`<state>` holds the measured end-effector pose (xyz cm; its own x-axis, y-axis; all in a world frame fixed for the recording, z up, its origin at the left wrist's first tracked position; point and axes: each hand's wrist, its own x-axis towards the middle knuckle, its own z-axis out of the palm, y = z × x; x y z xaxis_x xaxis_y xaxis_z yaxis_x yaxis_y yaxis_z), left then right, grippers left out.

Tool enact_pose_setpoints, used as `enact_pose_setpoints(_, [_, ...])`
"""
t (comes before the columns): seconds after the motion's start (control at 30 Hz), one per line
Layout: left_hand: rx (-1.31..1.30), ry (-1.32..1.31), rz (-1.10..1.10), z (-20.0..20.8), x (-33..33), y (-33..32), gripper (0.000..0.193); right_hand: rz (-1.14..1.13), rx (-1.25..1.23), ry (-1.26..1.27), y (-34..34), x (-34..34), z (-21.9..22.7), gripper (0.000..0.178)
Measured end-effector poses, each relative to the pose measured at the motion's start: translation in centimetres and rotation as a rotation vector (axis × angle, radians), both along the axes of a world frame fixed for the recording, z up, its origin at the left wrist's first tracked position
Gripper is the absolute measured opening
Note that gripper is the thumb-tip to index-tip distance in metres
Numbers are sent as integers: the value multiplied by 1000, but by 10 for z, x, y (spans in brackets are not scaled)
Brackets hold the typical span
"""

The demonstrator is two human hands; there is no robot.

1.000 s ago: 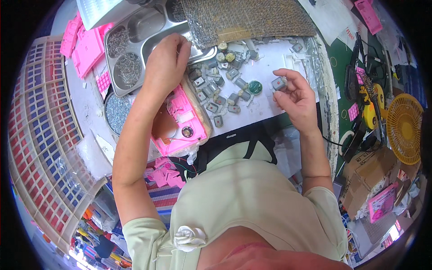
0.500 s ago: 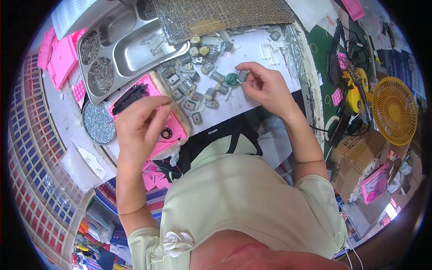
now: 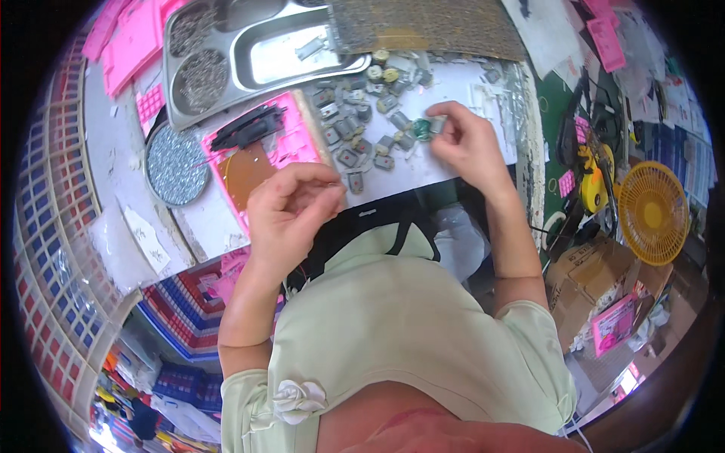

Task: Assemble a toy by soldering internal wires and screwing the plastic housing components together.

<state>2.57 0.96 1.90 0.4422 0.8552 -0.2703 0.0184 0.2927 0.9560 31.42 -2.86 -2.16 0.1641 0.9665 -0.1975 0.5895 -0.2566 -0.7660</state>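
On the right of the white worktop, my right hand (image 3: 472,147) pinches a small grey motor (image 3: 436,127) between thumb and fingers. Just left of it is a round green container (image 3: 421,129). My left hand (image 3: 291,211) is over the near corner of a pink plastic housing (image 3: 302,136), its thumb and fingers drawn together; anything between them is too small to make out. A black mechanism (image 3: 249,128) lies across the housing, above a brown board (image 3: 245,177). Several loose grey motors (image 3: 347,158) are spread between the hands.
A steel compartment tray (image 3: 260,87) with small metal parts stands at the back left, beside a round dish of tiny silvery pieces (image 3: 177,166). Brown cardboard (image 3: 430,30) covers the back. A yellow basket (image 3: 653,211) and a carton (image 3: 585,272) are off to the right.
My left hand has shifted right, from over the housing's middle to its near corner, uncovering the brown board. My right hand keeps the motor near the green container. The whole view has shifted somewhat.
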Motion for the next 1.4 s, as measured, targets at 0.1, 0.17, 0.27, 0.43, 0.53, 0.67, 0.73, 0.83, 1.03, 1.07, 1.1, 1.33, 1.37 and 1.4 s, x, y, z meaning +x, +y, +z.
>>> enact_pose_setpoints(0.1, [100, 10, -118, -14, -6, 2, 15, -136, 3, 321, -6, 5, 1, 36])
enact_pose_setpoints(0.17, [191, 68, -106, -12, -6, 2, 14, -275, 90, 553, -9, -2, 7, 36])
enact_pose_setpoints(0.27, [201, 93, -63, -18, -4, -3, 13, -175, 40, 806, -17, -42, 30, 39])
enact_pose_setpoints(0.43, [158, 51, 9, -15, -3, -10, 27, -15, -244, 1233, -12, -85, 25, 41])
enact_pose_setpoints(0.53, [209, 65, -44, -15, -8, -11, 33, -16, -305, 1345, -10, -91, 18, 43])
enact_pose_setpoints(0.67, [127, 55, -65, -13, -12, -12, 36, 19, -315, 1300, -7, -93, 16, 44])
enact_pose_setpoints(0.73, [132, 73, -69, -12, -13, -12, 36, 56, -309, 1228, -7, -92, 18, 43])
enact_pose_setpoints(0.83, [123, 43, -54, -15, -15, -14, 35, 116, -225, 1065, -7, -92, 21, 42])
enact_pose_setpoints(1.03, [143, 21, -34, -14, -16, -16, 28, 236, 28, 673, -14, -95, 20, 44])
enact_pose_setpoints(1.07, [278, 82, -42, -16, -17, -16, 27, 282, 107, 527, -11, -96, 25, 44])
enact_pose_setpoints(1.1, [413, 144, -51, -20, -18, -15, 25, 325, 185, 381, -8, -97, 30, 44])
enact_pose_setpoints(1.33, [675, 120, 16, -27, -23, -15, 22, 542, 518, 235, 8, -87, 28, 39])
enact_pose_setpoints(1.37, [633, 92, 25, -28, -24, -16, 21, 541, 552, 258, 8, -89, 27, 38])
enact_pose_setpoints(1.4, [590, 64, 34, -28, -26, -17, 21, 540, 585, 281, 8, -92, 25, 36])
